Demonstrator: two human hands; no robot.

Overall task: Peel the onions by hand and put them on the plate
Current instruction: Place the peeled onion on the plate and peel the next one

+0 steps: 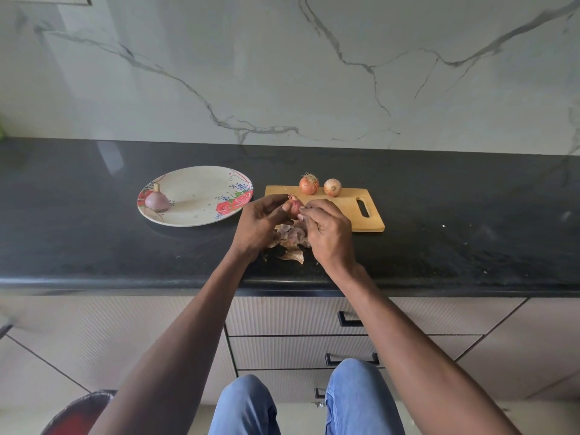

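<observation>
My left hand (262,221) grips a small onion (295,208) above the near left corner of the wooden cutting board (345,211). My right hand (326,229) pinches at the onion's skin from the right. Most of that onion is hidden by my fingers. A peeled purple onion (157,199) lies on the left side of the flowered plate (201,196). Two unpeeled orange onions (309,184) (332,187) stand at the board's far edge.
Loose onion skins (292,243) lie piled on the black countertop (94,233) below my hands. A marble wall rises behind the counter. Drawers with black handles (350,320) are under the counter edge, and my knees in blue jeans show below.
</observation>
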